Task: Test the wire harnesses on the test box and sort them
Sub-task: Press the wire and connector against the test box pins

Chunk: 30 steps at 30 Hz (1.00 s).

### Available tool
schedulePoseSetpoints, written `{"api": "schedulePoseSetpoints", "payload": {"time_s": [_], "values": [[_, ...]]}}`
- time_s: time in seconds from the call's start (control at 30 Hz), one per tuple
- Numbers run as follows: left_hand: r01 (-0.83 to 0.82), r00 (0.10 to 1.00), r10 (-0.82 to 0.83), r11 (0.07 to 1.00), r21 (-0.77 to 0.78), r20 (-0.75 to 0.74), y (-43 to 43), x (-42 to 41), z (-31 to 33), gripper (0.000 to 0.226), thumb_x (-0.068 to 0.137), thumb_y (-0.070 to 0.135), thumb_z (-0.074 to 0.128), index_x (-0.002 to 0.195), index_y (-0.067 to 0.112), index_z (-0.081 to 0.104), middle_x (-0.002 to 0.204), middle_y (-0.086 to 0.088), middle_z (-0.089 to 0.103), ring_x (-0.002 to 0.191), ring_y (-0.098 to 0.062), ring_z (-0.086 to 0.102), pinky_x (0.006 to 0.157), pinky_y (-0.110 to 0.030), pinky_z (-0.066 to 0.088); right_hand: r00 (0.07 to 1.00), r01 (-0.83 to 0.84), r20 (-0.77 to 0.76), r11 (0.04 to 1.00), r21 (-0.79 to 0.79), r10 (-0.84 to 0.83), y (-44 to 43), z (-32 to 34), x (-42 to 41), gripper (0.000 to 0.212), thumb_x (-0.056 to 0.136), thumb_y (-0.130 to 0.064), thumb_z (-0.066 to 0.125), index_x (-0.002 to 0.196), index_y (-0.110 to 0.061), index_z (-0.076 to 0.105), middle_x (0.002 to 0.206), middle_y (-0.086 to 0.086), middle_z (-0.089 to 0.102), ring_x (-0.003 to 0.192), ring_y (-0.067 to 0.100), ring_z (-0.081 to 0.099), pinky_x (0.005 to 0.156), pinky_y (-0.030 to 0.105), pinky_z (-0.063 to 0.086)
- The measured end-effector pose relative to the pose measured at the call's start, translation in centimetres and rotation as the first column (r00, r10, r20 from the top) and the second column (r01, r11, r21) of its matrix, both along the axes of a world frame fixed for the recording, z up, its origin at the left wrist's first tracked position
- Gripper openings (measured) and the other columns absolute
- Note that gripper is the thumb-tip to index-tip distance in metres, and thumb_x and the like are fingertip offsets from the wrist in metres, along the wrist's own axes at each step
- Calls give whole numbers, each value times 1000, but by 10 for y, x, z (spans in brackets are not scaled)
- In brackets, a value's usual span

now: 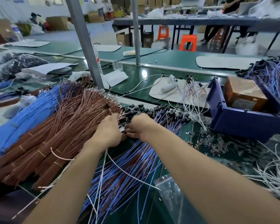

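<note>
Harnesses [128, 167] gripped by left hand [109, 131], right hand [140, 126], brown box [244, 92] in blue crate [242, 122]

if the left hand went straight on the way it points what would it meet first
Probably the row of black plastic connectors on the blue-and-brown wire harnesses, right ahead of the left hand; depth is unclear.

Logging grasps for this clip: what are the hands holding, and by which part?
The left hand and right hand both grip harnesses by their black connector ends; the white wires trail below the left hand.
</note>
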<state>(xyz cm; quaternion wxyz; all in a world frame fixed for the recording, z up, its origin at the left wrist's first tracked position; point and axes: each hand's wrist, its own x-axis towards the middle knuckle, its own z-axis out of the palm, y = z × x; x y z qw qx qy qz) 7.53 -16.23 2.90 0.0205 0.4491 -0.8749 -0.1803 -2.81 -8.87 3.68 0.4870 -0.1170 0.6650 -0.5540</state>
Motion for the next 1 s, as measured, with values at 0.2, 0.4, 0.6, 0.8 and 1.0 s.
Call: {"api": "schedulePoseSetpoints", "payload": {"time_s": [0.2, 0.4, 0.6, 0.8, 1.0], "values": [[-19, 954, 54, 992, 122, -296, -5, 0, -3, 70, 72, 4, 81, 135, 30, 64, 114, 6, 69, 103, -13, 63, 93, -26, 48, 994, -36, 103, 999, -24, 38, 14, -5, 0, 23, 96, 18, 39, 89, 5, 57, 102, 26, 67, 113, 40, 67, 100, 45, 55], [-80, 938, 80, 997, 12, -336, -7, 7, 6, 16, 76, 35, 86, 73, 47, 75, 73, 26, 68, 74, 0, 66, 73, -25, 57, 995, 71, 71, 996, -48, -67, 21, 1, -5, 6, 99, 5, 58, 96, 5, 63, 79, 18, 62, 63, 23, 62, 56, 29, 60], [25, 945, -27, 1000, -8, -326, -3, 6, 10, 23, 77, 33, 87, 96, 44, 79, 95, 19, 70, 89, -8, 66, 81, -26, 55, 948, 301, -81, 950, -78, -307, 27, 4, -11, 13, 91, 5, 63, 84, -3, 71, 80, 18, 71, 62, 25, 64, 51, 27, 50], [19, 976, -20, 1000, -9, -218, -3, 8, 3, 11, 83, 30, 82, 86, 41, 80, 103, 8, 77, 92, -15, 67, 89, -34, 57, 916, 377, -59, 900, -220, -398, 47, 17, -36, 17, 99, -2, 57, 87, -10, 67, 88, 14, 73, 73, 20, 67, 69, 33, 62], [-25, 947, -22, 990, -142, -320, 12, 9, -10, 9, 87, 34, 81, 95, 30, 84, 129, 10, 71, 120, -17, 61, 103, -37, 49, 962, 273, 68, 926, -262, -265, 81, 23, -40, 20, 102, 7, 42, 107, -1, 60, 111, 24, 73, 104, 38, 73, 85, 51, 61]]}}
